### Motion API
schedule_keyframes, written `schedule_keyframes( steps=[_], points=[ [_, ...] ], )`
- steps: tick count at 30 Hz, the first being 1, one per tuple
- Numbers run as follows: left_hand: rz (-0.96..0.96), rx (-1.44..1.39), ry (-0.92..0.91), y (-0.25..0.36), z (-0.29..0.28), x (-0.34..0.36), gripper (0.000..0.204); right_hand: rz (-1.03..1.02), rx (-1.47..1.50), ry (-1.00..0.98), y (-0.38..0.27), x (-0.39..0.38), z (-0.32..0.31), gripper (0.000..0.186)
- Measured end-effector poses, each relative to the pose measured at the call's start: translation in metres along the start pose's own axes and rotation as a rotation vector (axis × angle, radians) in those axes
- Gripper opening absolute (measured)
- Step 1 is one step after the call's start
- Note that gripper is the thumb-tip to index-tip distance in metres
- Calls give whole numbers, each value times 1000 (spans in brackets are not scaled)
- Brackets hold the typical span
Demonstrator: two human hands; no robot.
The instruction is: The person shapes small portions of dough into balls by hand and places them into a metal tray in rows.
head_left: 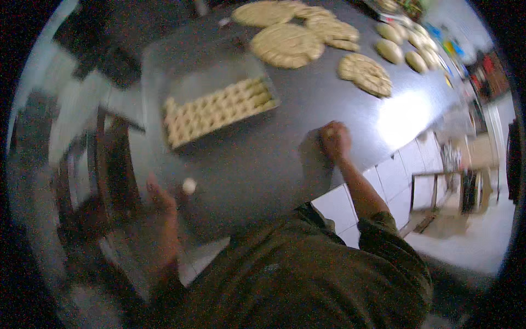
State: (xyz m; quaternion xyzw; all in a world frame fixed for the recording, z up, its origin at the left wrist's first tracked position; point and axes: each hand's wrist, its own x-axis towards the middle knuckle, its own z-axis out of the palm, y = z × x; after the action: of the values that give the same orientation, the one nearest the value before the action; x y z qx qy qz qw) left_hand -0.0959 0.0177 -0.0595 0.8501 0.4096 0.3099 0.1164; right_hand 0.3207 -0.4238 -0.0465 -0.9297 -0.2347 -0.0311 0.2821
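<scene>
My right hand (pixel 335 141) rests on the grey metal table (pixel 263 159) near its right front edge. Its fingers are curled in, and I cannot make out what, if anything, lies inside them. At the table's left edge is my left hand (pixel 163 204), blurred, its fingers seemingly stretched out with nothing visible in them. Just right of it, apart from the fingers, a small pale dough ball (pixel 189 186) sits on the metal. Beyond both hands stands a rectangular tray (pixel 211 73), its near part filled with rows of small pale dough pieces (pixel 219 109).
Several large flattened dough rounds (pixel 287 45) lie at the far side, with a pleated dough piece (pixel 366 75) right of them. Smooth oval dough pieces (pixel 389 50) sit at the far right. A stool-like frame (pixel 438 189) stands on the tiled floor (pixel 402 164) to the right.
</scene>
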Motion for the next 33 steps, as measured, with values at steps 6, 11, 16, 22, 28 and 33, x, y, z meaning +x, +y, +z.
schedule_keyframes(
  steps=[6,11,16,22,28,33],
  points=[
    [-469,10,-305,34,41,64,52,-291,379,-314,-238,-9,64,36],
    [-231,74,-81,32,48,52,63,-327,475,-802,-355,-59,124,39],
    [-358,233,-271,59,0,55,79,-414,449,-144,-429,80,135,42],
    [-411,166,-357,80,-15,80,90,-423,35,95,-410,225,255,53],
    [-460,138,-345,53,-19,63,91,-70,176,-743,-448,207,266,63],
    [-226,127,-254,65,25,66,91,-638,103,-227,-373,251,202,63]
  ],
)
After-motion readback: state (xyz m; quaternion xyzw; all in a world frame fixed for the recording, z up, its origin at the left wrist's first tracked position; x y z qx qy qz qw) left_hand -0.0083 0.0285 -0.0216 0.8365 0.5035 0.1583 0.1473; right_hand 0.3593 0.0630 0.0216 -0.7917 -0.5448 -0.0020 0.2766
